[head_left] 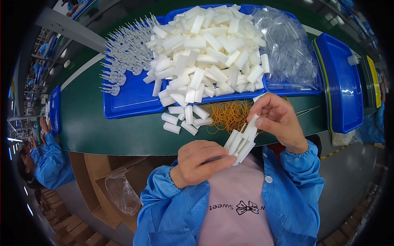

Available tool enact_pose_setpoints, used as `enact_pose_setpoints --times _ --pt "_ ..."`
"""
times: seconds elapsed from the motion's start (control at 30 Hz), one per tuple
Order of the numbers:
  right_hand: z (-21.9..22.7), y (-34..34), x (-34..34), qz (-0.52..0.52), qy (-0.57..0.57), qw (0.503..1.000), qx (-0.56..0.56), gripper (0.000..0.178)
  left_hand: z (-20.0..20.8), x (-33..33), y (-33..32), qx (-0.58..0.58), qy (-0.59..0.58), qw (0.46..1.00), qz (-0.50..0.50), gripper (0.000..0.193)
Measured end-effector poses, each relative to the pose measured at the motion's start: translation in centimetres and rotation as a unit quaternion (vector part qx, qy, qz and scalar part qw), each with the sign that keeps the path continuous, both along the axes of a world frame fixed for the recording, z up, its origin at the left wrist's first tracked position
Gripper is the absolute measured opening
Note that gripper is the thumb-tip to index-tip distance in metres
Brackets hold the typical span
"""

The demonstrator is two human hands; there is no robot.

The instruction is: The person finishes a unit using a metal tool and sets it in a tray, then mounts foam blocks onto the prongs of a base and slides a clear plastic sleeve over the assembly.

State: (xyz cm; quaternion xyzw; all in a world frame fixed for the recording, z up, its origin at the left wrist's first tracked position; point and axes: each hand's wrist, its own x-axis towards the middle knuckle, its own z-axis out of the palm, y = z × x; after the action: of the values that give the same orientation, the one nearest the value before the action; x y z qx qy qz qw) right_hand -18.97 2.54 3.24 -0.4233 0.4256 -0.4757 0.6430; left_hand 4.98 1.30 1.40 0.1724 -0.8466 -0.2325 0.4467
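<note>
My left hand point(201, 162) is closed around the lower end of a small bundle of white foam blocks point(234, 143), in front of my chest. The thumb and fingers of my right hand point(281, 121) pinch one white foam piece point(251, 128) at the bundle's upper end. Just beyond the hands lies a heap of tan rubber bands point(230, 116) on the green table. To its left, several loose foam blocks point(188, 117) are scattered. A large mound of the same white blocks point(209, 49) fills the blue tray behind.
A blue tray point(133, 110) at left holds many white pronged plastic parts point(127, 53). Clear plastic pieces point(285, 49) lie in the tray at right. Stacked blue trays point(340, 82) stand far right. Tweezers point(308, 110) lie near the rubber bands. An open cardboard box point(98, 176) sits below the table's edge.
</note>
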Motion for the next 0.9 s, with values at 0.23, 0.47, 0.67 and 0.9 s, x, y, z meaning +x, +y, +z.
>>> enact_pose_setpoints --times 0.23,0.47,0.67,0.9 --pt "0.1 1.3 2.0 -0.067 0.050 0.989 -0.118 0.021 0.5 0.5 -0.2 0.027 0.003 0.999 0.019 0.034" --pt "0.7 1.3 2.0 0.052 -0.049 0.996 -0.057 0.030 0.8 0.6 -0.8 -0.019 0.004 1.000 -0.005 0.037" --pt "1.1 0.2 1.0 0.035 0.052 0.994 -0.091 0.029 1.2 0.9 -1.1 -0.042 -0.018 0.999 0.001 0.037" --pt "1.3 0.6 1.8 0.086 0.108 0.984 -0.111 0.011 0.6 1.1 -0.7 0.012 0.052 0.998 -0.018 0.037"
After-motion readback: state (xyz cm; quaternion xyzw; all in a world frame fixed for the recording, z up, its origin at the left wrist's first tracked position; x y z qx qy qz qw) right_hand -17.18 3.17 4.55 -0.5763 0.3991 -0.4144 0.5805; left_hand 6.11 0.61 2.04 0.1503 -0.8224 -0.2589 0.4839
